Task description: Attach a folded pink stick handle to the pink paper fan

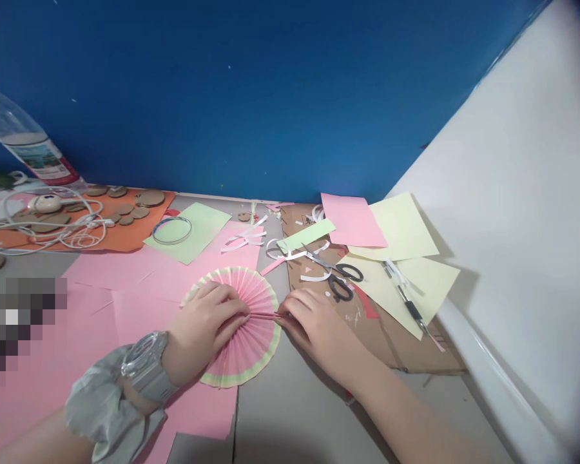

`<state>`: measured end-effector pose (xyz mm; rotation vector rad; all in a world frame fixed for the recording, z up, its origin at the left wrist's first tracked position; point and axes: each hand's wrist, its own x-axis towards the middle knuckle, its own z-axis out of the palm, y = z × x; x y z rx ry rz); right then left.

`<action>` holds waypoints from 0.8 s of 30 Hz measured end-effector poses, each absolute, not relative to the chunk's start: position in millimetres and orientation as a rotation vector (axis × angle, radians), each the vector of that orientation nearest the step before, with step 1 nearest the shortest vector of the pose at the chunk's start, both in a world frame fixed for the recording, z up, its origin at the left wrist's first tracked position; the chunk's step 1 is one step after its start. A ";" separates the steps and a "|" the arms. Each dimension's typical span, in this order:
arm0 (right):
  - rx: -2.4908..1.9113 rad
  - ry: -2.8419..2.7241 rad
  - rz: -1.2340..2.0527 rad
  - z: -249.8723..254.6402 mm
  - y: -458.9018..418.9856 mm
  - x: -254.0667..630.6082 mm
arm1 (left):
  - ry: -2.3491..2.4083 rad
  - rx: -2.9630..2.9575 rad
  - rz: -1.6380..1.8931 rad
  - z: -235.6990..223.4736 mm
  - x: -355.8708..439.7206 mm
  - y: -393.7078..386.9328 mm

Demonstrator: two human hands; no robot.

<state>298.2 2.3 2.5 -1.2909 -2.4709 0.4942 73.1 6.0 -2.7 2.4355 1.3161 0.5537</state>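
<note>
A round pleated paper fan [251, 335], pink with a pale green rim, lies on the table in front of me. My left hand [200, 332] rests on its left half, fingers bent and pressing the folds down. On that wrist are a clear watch [142, 361] and a grey scrunchie [101, 409]. My right hand [319, 325] is at the fan's right edge, its fingertips pinched on the folds where the two ends of the fan meet.
Pink paper sheets [125, 283] cover the table to the left. Scissors [338, 277] and a pen [406, 299] lie on cardboard and yellow sheets [410, 225] to the right. An orange sheet with cardboard discs [140, 203], white cables, a ring [173, 230] and a tilted bottle [29, 145] lie at the left.
</note>
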 end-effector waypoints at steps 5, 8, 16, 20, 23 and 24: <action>-1.297 -2.444 0.504 1.0 2.2 295.1 | 1.334 2.434 0.522 -2.8 74.3 5.5; -1.296 -2.448 0.486 -0.2 2.5 294.0 | 1.323 2.450 0.512 -2.7 74.6 5.3; -1.274 -2.515 0.430 1.9 1.4 293.6 | 1.299 2.454 0.518 -3.1 75.9 6.7; -1.270 -2.603 0.368 0.4 1.6 295.3 | 1.299 2.451 0.509 -1.2 76.1 6.7; -1.240 -2.679 0.270 -1.3 0.8 295.2 | 1.289 2.471 0.471 1.6 77.2 4.2; -1.226 -2.697 0.235 -1.8 0.3 295.0 | 1.280 2.497 0.455 2.1 77.7 2.9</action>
